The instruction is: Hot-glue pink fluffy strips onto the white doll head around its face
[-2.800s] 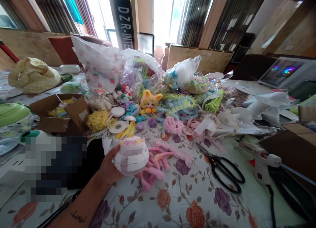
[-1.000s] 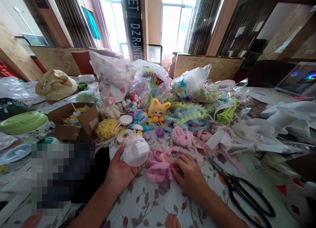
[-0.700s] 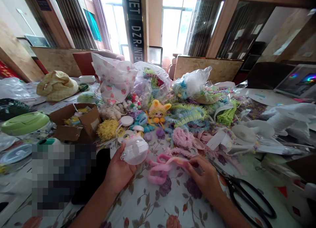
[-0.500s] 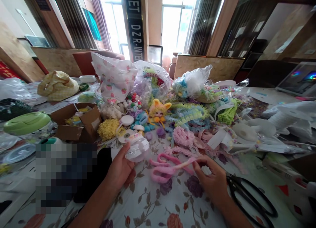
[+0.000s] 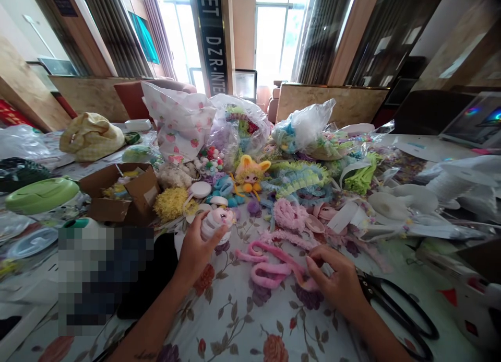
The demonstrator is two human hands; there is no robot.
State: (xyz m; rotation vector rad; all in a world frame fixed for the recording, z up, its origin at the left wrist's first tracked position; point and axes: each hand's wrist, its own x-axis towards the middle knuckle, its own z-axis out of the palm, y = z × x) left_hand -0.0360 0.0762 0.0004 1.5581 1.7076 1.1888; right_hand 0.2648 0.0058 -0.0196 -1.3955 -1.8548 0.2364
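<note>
My left hand (image 5: pixel 198 252) is closed round a small white doll head (image 5: pixel 216 222), its printed face turned up and to the right. The thumb lies along its near side, and the fingers behind it are partly hidden. My right hand (image 5: pixel 332 276) hovers over the end of a fuzzy pink strip (image 5: pixel 270 276), fingers bent and thumb slightly apart from them. The strip lies in loops on the flowered cloth (image 5: pixel 242 325). Black-handled scissors (image 5: pixel 395 310) rest beside my right wrist.
Behind my hands stand a yellow-eared doll (image 5: pixel 249 176), a pink yarn bundle (image 5: pixel 290 215) and a yellow fluffy bundle (image 5: pixel 172 204). An open cardboard box (image 5: pixel 136 195) is at left. Ribbon spools (image 5: pixel 387 208) lie at right, with filled plastic bags (image 5: pixel 180 124) farther back.
The doll head has turned in my left hand, so its face now shows. The pink strip's end has dropped from my right fingertips onto the cloth.
</note>
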